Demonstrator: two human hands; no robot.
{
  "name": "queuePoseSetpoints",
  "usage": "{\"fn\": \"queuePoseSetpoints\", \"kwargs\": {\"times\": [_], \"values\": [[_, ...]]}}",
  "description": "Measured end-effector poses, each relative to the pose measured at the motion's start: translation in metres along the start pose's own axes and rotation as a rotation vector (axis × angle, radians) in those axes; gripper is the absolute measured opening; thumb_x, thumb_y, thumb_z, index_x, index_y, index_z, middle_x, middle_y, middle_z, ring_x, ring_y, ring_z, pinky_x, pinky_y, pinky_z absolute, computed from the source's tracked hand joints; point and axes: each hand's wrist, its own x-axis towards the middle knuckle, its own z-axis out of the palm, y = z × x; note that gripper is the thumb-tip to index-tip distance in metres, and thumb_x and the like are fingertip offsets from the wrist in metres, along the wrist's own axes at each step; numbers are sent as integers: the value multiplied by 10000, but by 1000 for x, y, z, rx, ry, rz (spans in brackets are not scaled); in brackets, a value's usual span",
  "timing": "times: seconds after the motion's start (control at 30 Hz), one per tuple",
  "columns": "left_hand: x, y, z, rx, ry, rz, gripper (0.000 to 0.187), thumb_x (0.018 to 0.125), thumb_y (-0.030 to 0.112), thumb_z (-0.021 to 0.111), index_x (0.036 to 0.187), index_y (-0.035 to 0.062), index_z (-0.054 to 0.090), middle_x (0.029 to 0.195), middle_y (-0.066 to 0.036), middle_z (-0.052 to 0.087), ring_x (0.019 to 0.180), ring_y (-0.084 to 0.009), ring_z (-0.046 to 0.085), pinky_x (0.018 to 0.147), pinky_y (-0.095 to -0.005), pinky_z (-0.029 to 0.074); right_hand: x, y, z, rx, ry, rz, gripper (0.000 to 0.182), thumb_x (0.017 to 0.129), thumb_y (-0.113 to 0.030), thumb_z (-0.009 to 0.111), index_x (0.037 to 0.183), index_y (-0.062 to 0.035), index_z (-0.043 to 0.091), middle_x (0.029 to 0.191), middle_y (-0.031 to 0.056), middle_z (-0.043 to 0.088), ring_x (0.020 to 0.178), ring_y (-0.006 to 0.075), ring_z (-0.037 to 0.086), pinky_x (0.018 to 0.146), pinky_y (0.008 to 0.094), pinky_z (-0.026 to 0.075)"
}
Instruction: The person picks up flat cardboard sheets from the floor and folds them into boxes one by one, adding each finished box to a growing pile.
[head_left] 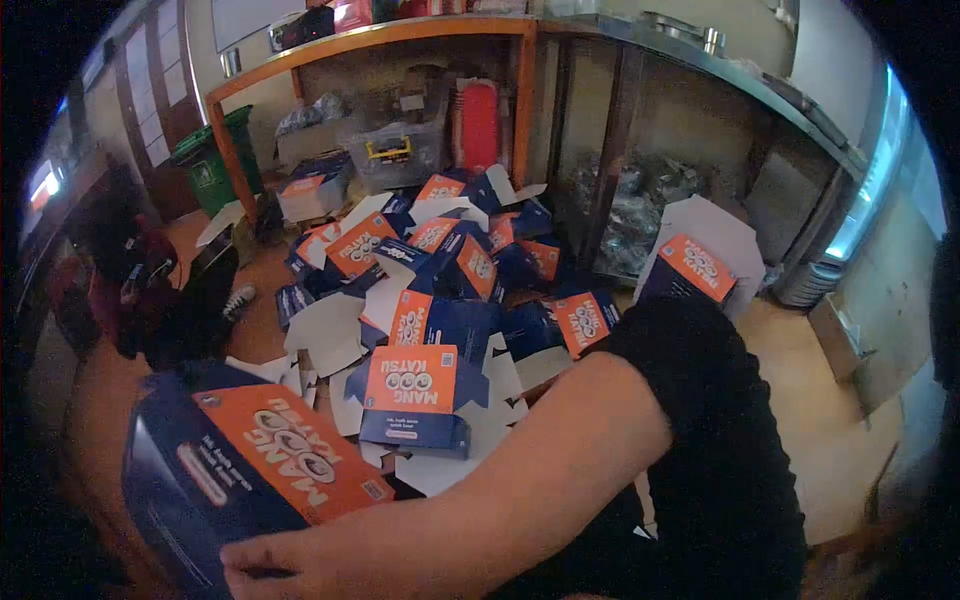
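My right arm reaches across from the right. At the lower left, my right hand (275,565) is at the near edge of a blue and orange cardboard box (215,450) printed "MANG KATSU", its fingers bent against it and partly cut off by the frame. The box is tilted, with its printed face up. My left hand is not in view. Just beyond lies a flattened-looking carton (412,395) with the same print, its flaps spread out, on top of a heap of similar boxes (430,240).
A person in dark clothes (185,310) is at the left. Behind the heap stand an orange-framed table (380,38), a green bin (210,165) and a clear plastic tub (395,155). Another printed carton (695,265) stands on the right, near a glass-door fridge (870,180).
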Motion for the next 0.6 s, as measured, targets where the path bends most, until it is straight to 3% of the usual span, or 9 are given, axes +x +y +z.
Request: {"fn": "queuePoseSetpoints", "kwargs": {"times": [0.17, 0.33, 0.4, 0.53, 0.57, 0.6], "values": [[-23, 35, -21, -199, 33, 78, 270, 837, 256, 521, 910, 3, 578, 729, -112, 623, 715, -227, 601, 648, -352, 441, -13, -18, -9, -131, -26, -126, 137, 758, -143, 517, 838, -64, 596, 892, 66, 540, 927, 242, 509, 925, 384, 371], [-50, 74, -45, -401, 4, 207, 267, 834, 259, 526, 897, 6, 585, 714, -108, 625, 708, -226, 601, 643, -351, 439, -22, -36, -24, -23, -29, -61, 140, 743, -147, 537, 826, -58, 607, 908, 74, 533, 955, 243, 495, 947, 410, 357], [-64, 88, -53, -485, -38, 278, 266, 834, 260, 528, 892, 7, 587, 708, -107, 626, 704, -225, 602, 642, -351, 437, -22, -46, -32, -84, -44, 79, 151, 735, -158, 556, 840, -63, 611, 918, 65, 536, 954, 248, 495, 947, 425, 353], [-87, 112, -68, -655, -189, 429, 264, 832, 262, 533, 881, 9, 592, 696, -104, 627, 698, -224, 602, 638, -350, 435, -23, -46, -39, -195, 18, 16, 224, 708, -219, 597, 880, -77, 621, 944, 82, 543, 962, 267, 490, 961, 450, 335], [-93, 117, -72, -697, -242, 469, 263, 831, 262, 534, 878, 10, 594, 693, -103, 628, 697, -224, 602, 637, -349, 435, -22, -45, -39, -20, -132, 80, 475, 731, -263, 525, 1140, -30, 460, 1154, 182, 470, 1044, 322, 481, 917, 564, 312], [-100, 122, -77, -729, -304, 506, 263, 831, 263, 535, 876, 10, 595, 690, -102, 628, 695, -224, 602, 636, -349, 434, -24, -42, -42, -63, -111, 122, 471, 740, -270, 502, 1148, -41, 455, 1160, 173, 457, 1062, 319, 459, 928, 554, 304]]}}
